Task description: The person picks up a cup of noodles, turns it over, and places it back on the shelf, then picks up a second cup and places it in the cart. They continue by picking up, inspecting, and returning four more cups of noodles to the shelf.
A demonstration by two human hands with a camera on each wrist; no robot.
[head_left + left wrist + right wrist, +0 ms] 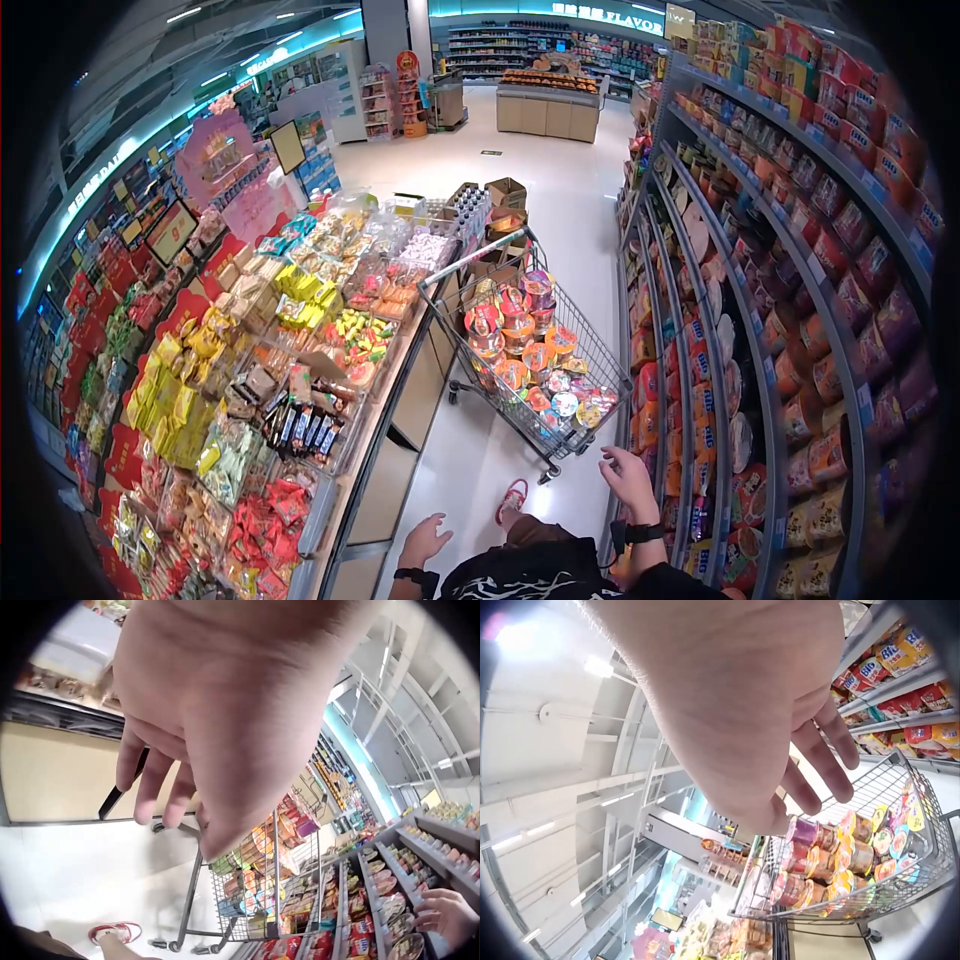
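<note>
Shelves [800, 300] flank a full trolley [530, 350]; right hand [628, 478] (seemingly relaxed) nears it, left hand [425, 540] loose.

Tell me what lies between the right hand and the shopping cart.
Nothing: in the head view, only bare floor separates the right hand from the shopping cart, which is full of noodle cups.

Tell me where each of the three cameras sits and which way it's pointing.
Head: on the head, looking down the aisle at the wire shopping cart of instant-noodle cups; left hand, right hand and a red shoe show.
Left wrist: past the left hand toward the cart.
Right wrist: under the right hand, angled up toward the ceiling and cart.
All three share the cart.
</note>
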